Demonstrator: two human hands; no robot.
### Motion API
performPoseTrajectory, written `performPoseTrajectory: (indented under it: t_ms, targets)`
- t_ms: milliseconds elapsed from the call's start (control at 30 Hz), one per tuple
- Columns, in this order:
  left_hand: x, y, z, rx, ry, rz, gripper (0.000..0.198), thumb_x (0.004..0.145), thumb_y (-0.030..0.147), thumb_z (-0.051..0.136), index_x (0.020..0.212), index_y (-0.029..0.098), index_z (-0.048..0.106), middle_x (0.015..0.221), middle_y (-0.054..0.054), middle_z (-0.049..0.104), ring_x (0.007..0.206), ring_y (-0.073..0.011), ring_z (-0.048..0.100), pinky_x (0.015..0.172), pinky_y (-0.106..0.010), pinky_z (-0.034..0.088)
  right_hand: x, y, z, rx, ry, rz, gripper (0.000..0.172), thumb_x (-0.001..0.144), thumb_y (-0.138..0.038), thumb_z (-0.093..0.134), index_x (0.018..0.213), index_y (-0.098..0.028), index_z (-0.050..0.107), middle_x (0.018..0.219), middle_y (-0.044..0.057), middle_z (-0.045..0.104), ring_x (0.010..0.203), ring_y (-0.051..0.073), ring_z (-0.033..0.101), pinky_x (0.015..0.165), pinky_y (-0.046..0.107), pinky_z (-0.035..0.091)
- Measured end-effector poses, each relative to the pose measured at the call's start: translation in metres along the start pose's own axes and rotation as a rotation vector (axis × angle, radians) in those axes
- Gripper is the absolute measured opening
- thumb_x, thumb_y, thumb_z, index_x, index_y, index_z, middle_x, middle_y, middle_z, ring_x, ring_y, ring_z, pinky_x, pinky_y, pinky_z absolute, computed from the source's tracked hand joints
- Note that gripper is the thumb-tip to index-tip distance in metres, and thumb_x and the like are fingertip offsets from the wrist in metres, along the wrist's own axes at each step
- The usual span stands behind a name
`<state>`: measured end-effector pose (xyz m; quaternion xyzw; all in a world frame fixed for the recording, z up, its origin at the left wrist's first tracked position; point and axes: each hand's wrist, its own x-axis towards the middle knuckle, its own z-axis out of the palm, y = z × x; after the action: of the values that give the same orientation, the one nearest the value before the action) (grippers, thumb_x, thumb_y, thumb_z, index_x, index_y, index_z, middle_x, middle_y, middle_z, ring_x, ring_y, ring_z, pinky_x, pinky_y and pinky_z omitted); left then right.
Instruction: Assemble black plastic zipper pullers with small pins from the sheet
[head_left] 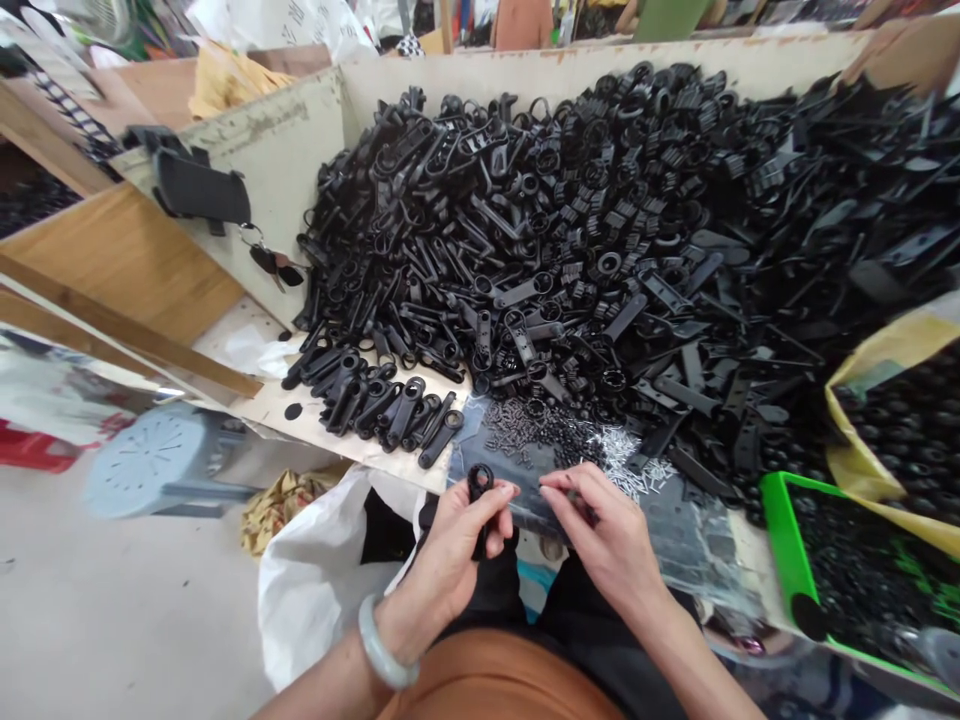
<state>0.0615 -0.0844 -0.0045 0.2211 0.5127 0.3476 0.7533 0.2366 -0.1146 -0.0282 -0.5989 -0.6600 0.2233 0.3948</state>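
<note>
My left hand (450, 545), with a pale bangle (382, 645) at its wrist, is closed around a black plastic lever with a ring-shaped head (480, 482). The ring end sticks up above the thumb. Just to the right, my right hand (607, 530) pinches thumb and forefinger together; whatever is between them is too small to name. Both hands hover over the front edge of the bench, a short gap apart. Behind them lie small dark pieces (517, 425) and silvery pins (622, 455) on a dark mat (491, 468).
A large heap of black plastic parts (525, 220) fills the bench. Similar levers (375, 400) lie front left. At right are a green tray (780, 520) and a yellow-edged bag (847, 420). A white sack (300, 580) hangs below; a blue stool (150, 460) stands left.
</note>
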Motion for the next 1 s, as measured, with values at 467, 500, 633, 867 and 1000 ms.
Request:
performPoseTrajectory:
  t_ms: [467, 500, 633, 867, 1000]
  targets:
    - [-0.004, -0.009, 0.009, 0.046, -0.057, 0.076, 0.037, 0.073, 0.044, 0.086, 0.077, 0.014, 0.065, 0.053, 0.002, 0.061, 0.043, -0.0038, 0.04, 0.044, -0.018, 0.023, -0.005, -0.009, -0.005, 0.136, -0.039, -0.049, 0.018, 0.102, -0.03, 0.057, 0.096, -0.024, 0.073, 0.09, 0.005, 0.078, 0.069, 0.017, 0.07, 0.064, 0.027, 0.054]
    - [-0.005, -0.009, 0.009, 0.041, -0.064, 0.073, 0.037, 0.073, 0.044, 0.086, 0.076, 0.015, 0.064, 0.053, 0.002, 0.061, 0.043, -0.0038, 0.04, 0.044, -0.018, 0.023, -0.005, -0.01, -0.005, 0.145, -0.044, -0.044, 0.018, 0.102, -0.03, 0.058, 0.095, -0.024, 0.073, 0.089, 0.005, 0.077, 0.068, 0.017, 0.07, 0.063, 0.026, 0.053]
    - [-0.006, -0.008, 0.007, 0.001, -0.102, 0.001, 0.035, 0.073, 0.041, 0.087, 0.077, 0.014, 0.065, 0.054, 0.001, 0.062, 0.042, -0.0038, 0.042, 0.044, -0.018, 0.024, -0.009, -0.01, -0.005, 0.18, -0.017, 0.026, 0.014, 0.099, -0.032, 0.064, 0.095, -0.023, 0.073, 0.082, 0.002, 0.075, 0.056, 0.013, 0.06, 0.054, 0.024, 0.048]
    - [-0.008, -0.012, 0.003, -0.01, -0.188, -0.079, 0.027, 0.078, 0.035, 0.082, 0.078, 0.014, 0.066, 0.057, 0.0, 0.063, 0.042, -0.0037, 0.043, 0.045, -0.018, 0.026, -0.014, -0.012, -0.003, 0.243, 0.074, 0.051, 0.015, 0.096, -0.031, 0.067, 0.085, -0.023, 0.074, 0.076, 0.002, 0.074, 0.056, 0.013, 0.061, 0.054, 0.024, 0.048]
    - [-0.009, -0.012, 0.003, 0.057, -0.215, -0.03, 0.026, 0.08, 0.035, 0.08, 0.078, 0.012, 0.067, 0.057, -0.001, 0.063, 0.043, -0.0035, 0.043, 0.045, -0.018, 0.025, -0.014, -0.011, -0.005, 0.249, 0.004, 0.04, 0.019, 0.098, -0.032, 0.063, 0.087, -0.023, 0.075, 0.079, 0.004, 0.075, 0.063, 0.016, 0.067, 0.058, 0.025, 0.051]
